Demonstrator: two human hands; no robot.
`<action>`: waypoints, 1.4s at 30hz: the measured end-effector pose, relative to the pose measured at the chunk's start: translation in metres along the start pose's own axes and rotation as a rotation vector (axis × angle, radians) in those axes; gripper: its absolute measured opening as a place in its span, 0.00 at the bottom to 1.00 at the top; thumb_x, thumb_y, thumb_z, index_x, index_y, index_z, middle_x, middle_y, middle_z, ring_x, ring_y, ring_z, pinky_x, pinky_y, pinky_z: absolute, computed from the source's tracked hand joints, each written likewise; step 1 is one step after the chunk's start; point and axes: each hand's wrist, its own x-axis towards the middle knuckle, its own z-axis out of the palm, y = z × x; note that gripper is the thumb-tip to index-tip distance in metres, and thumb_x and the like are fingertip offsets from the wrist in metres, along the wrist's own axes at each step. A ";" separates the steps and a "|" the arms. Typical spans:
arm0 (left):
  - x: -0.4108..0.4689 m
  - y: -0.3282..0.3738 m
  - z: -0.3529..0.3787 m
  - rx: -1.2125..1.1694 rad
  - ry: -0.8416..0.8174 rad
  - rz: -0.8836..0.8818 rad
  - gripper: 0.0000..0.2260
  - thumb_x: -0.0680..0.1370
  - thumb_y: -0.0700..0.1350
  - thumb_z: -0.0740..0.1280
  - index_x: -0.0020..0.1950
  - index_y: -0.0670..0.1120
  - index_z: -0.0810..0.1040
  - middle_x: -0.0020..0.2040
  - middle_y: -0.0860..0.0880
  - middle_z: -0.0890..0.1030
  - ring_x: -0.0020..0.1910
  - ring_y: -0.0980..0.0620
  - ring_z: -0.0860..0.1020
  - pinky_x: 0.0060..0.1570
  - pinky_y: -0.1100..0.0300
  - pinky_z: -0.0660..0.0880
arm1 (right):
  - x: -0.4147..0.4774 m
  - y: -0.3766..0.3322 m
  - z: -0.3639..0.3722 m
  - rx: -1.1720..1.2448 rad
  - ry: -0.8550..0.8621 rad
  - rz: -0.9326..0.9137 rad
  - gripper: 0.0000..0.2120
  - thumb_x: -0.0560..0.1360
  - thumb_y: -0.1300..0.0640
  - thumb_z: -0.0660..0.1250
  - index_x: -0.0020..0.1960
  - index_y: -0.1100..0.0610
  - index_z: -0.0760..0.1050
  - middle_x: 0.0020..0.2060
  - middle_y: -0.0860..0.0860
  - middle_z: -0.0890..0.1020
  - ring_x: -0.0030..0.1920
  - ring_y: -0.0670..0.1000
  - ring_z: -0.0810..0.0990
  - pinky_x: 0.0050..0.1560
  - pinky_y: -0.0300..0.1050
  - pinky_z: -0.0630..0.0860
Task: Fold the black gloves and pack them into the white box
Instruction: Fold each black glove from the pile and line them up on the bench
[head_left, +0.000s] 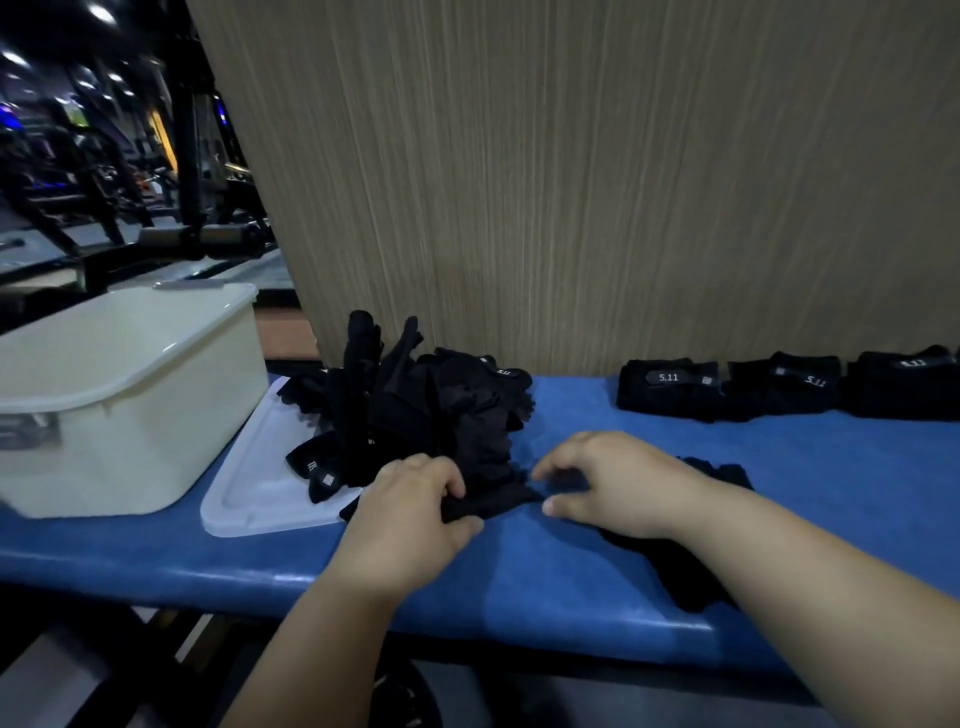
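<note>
A loose pile of black gloves (415, 405) lies on the blue padded bench (571, 582), partly over a white lid (249, 499). The white box (130, 395) stands open at the left. My left hand (410, 514) grips the edge of a black glove (493, 501) at the near side of the pile. My right hand (613, 483) pinches the same glove's other end with curled fingers. Under my right forearm lies another black glove (670, 566). Three folded gloves (670, 387) with 5.11 labels sit in a row at the back right.
A tall wood-grain panel (571, 182) rises straight behind the bench. Dark gym machines (104, 171) fill the space at the far left. The bench's front edge runs just below my wrists.
</note>
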 end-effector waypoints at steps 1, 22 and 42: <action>-0.001 -0.001 -0.001 0.009 0.005 0.013 0.09 0.73 0.55 0.70 0.49 0.55 0.74 0.48 0.58 0.73 0.53 0.56 0.70 0.50 0.63 0.68 | 0.004 -0.003 0.004 0.034 -0.016 0.008 0.18 0.71 0.42 0.70 0.60 0.41 0.76 0.54 0.40 0.77 0.56 0.42 0.75 0.60 0.42 0.73; 0.012 0.018 0.027 -0.178 0.063 0.020 0.13 0.80 0.54 0.60 0.64 0.58 0.75 0.62 0.61 0.76 0.65 0.59 0.69 0.67 0.55 0.65 | -0.002 0.001 0.009 0.788 0.129 0.236 0.09 0.74 0.67 0.62 0.41 0.55 0.74 0.30 0.50 0.76 0.27 0.45 0.77 0.35 0.41 0.77; 0.032 0.088 0.030 -1.155 -0.050 -0.273 0.13 0.77 0.40 0.68 0.60 0.50 0.74 0.55 0.49 0.78 0.47 0.52 0.81 0.38 0.64 0.77 | -0.027 0.035 -0.030 1.542 0.401 0.079 0.15 0.71 0.60 0.69 0.58 0.59 0.75 0.46 0.56 0.83 0.48 0.53 0.81 0.50 0.47 0.80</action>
